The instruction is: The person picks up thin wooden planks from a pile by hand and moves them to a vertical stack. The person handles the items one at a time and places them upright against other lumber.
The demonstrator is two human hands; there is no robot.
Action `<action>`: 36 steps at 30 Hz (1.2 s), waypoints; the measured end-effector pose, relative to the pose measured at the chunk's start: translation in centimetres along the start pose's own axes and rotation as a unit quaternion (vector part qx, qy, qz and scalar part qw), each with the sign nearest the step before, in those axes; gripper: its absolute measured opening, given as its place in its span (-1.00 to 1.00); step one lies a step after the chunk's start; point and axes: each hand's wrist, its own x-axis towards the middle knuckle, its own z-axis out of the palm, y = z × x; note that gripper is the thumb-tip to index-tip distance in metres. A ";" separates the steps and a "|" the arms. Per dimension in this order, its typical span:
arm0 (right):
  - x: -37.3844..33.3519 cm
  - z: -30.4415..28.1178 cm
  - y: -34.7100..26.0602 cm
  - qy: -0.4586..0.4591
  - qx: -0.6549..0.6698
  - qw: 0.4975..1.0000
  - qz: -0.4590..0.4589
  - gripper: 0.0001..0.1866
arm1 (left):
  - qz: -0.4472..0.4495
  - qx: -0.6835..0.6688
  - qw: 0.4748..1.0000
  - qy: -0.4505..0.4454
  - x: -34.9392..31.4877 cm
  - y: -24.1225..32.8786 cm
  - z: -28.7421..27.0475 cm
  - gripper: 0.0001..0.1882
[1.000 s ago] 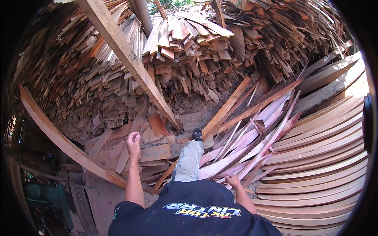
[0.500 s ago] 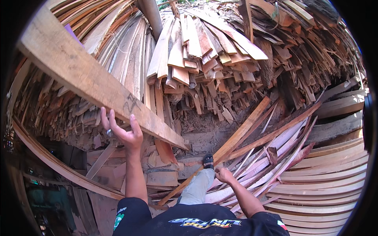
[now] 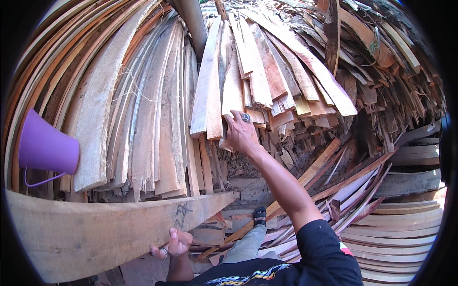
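Note:
A long, thick wooden plank (image 3: 100, 229) with dark handwritten marks lies across the lower left. My left hand (image 3: 175, 244), with a ring on one finger, is closed at its near lower edge, fingers curled and partly hidden. My right arm reaches forward to the stack. There my right hand (image 3: 242, 136), wearing a ring with a dark stone, grips the near end of a pale board (image 3: 233, 90), fingers over its top. Other loose boards (image 3: 257, 81) fan out on the stack right beside that hand.
A purple bucket (image 3: 47, 143) with a handle sits tipped among long boards (image 3: 95, 128) at the left. A round post (image 3: 192, 24) rises behind. Slanting beams (image 3: 305, 176) and bark-edged strips (image 3: 353, 200) lie at the right, beside stacked planks (image 3: 396, 233). My sandalled foot (image 3: 260, 217) stands among timber.
My right hand has gone from near my leg up to the stacked boards. The thick plank has come down and nearer with my left hand. The view has shifted, showing the whole purple bucket.

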 end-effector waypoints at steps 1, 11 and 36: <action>0.7 0.6 1.4 0.003 -0.051 0.999 -0.018 -0.52 | 0.041 0.023 0.999 -0.003 -0.2 0.0 0.2 -0.91; 6.1 3.6 5.9 -0.111 -0.218 0.968 -0.052 -0.50 | 0.139 0.172 0.973 -0.067 -1.9 -1.1 -1.6 -0.93; 9.4 -5.3 8.7 -0.055 -0.193 0.976 -0.081 -0.81 | 0.166 0.252 0.945 -0.125 -4.8 -1.0 -3.6 -0.66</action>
